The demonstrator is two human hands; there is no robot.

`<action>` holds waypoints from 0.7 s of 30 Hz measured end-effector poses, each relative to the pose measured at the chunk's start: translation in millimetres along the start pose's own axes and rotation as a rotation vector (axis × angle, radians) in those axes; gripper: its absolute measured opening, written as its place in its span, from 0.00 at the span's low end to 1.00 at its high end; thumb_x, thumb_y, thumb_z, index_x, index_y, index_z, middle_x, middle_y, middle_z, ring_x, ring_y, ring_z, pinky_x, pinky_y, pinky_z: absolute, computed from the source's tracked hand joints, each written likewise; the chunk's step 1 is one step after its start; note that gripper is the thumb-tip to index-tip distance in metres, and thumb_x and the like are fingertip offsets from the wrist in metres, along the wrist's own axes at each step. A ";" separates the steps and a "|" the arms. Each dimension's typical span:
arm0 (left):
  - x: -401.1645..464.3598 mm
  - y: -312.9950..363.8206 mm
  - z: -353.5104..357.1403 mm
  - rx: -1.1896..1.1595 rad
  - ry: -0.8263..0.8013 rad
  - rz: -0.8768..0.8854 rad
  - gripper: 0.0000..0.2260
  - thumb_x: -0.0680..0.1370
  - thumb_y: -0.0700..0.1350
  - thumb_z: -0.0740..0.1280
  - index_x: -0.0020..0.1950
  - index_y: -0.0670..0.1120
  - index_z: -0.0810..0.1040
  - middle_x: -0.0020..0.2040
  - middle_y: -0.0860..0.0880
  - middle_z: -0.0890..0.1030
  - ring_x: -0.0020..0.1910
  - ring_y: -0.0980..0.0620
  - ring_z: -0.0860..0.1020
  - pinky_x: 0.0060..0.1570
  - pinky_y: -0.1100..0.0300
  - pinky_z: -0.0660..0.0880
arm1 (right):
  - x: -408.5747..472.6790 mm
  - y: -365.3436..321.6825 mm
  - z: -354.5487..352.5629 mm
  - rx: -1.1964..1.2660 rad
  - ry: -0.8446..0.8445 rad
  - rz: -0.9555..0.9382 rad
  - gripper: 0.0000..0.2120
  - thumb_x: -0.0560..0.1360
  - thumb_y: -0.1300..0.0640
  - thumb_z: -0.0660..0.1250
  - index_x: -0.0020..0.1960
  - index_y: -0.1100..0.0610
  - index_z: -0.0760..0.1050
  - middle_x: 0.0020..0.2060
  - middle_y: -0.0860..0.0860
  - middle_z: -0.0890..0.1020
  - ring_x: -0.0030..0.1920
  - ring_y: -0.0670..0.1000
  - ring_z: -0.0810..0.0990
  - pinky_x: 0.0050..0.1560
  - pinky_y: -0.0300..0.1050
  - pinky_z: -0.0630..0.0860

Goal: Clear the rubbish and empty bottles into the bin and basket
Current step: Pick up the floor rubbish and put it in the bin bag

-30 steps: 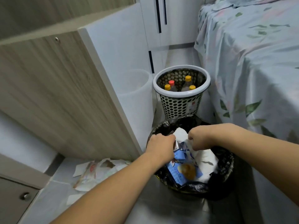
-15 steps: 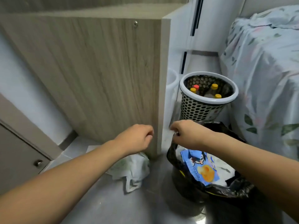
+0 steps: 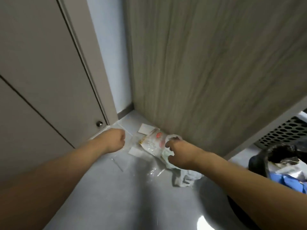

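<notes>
Down on the floor [image 3: 99, 188], at the foot of the wooden cabinet side [image 3: 207, 72], I see the rubbish: a crumpled plastic bag [image 3: 154, 145] with red print, plus white paper scraps [image 3: 145, 128] around it. My right hand [image 3: 179, 153] is over the bag, fingers [image 3: 169, 143] curled and apart, touching the plastic but not clamped on it. My left hand [image 3: 115, 140] hangs just beside the pile, fingers together in a loose fist, holding nothing. Far right, the black-lined bin [image 3: 259, 160] shows blue wrappers [image 3: 289, 181], and the perforated basket [image 3: 282, 131] peeks out behind it.
</notes>
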State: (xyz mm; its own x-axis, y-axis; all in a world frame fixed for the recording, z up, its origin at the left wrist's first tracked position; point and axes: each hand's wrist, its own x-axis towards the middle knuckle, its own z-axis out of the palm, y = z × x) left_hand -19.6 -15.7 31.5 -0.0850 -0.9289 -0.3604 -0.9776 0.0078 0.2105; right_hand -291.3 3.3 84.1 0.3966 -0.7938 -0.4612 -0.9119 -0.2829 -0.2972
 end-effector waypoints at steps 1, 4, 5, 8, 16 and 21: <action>-0.2 -19.0 9.3 0.008 -0.037 -0.039 0.03 0.74 0.46 0.62 0.41 0.52 0.70 0.50 0.48 0.79 0.47 0.48 0.75 0.47 0.58 0.73 | 7.4 -7.8 4.6 -0.010 -0.011 0.005 0.24 0.75 0.55 0.61 0.71 0.55 0.66 0.67 0.54 0.72 0.66 0.54 0.70 0.64 0.45 0.69; 1.5 -58.3 23.8 0.023 -0.098 -0.116 0.02 0.74 0.48 0.63 0.42 0.53 0.70 0.52 0.49 0.79 0.50 0.47 0.76 0.50 0.57 0.74 | 31.2 -20.7 21.1 0.019 -0.055 0.031 0.24 0.74 0.56 0.61 0.70 0.55 0.67 0.65 0.53 0.74 0.65 0.54 0.72 0.64 0.46 0.70; 3.1 -65.5 25.8 0.005 -0.095 -0.140 0.02 0.74 0.48 0.62 0.43 0.53 0.70 0.52 0.49 0.79 0.50 0.47 0.76 0.51 0.57 0.74 | 38.0 -22.6 26.6 0.034 -0.064 0.044 0.23 0.73 0.56 0.61 0.68 0.55 0.68 0.64 0.54 0.75 0.63 0.54 0.73 0.63 0.47 0.71; 11.0 -70.7 34.9 -0.051 -0.096 -0.198 0.01 0.75 0.48 0.62 0.45 0.52 0.72 0.53 0.48 0.79 0.50 0.47 0.76 0.50 0.58 0.74 | 56.3 -23.5 43.5 0.080 -0.078 0.085 0.21 0.73 0.56 0.62 0.65 0.57 0.71 0.62 0.55 0.76 0.60 0.55 0.75 0.60 0.47 0.73; 44.0 -40.4 87.9 0.011 -0.176 -0.274 0.27 0.74 0.60 0.65 0.66 0.44 0.69 0.62 0.44 0.73 0.60 0.45 0.74 0.56 0.53 0.72 | 79.8 -33.4 110.4 0.081 -0.080 0.101 0.21 0.75 0.55 0.59 0.66 0.57 0.68 0.64 0.55 0.73 0.64 0.57 0.72 0.65 0.48 0.70; 50.3 -47.1 103.6 0.000 -0.206 -0.387 0.21 0.74 0.57 0.68 0.59 0.45 0.71 0.59 0.45 0.76 0.59 0.44 0.76 0.54 0.55 0.72 | 93.1 -55.3 152.5 -0.094 -0.083 0.168 0.31 0.76 0.47 0.62 0.73 0.59 0.55 0.67 0.57 0.63 0.65 0.58 0.67 0.63 0.52 0.68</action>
State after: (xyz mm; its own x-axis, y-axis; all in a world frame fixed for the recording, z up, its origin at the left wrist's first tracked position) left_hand 2.2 -24.5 -90.7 0.2506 -0.7701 -0.5866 -0.9451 -0.3259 0.0241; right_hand -187.8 27.1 -69.9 0.2421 -0.7879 -0.5662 -0.9702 -0.2024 -0.1333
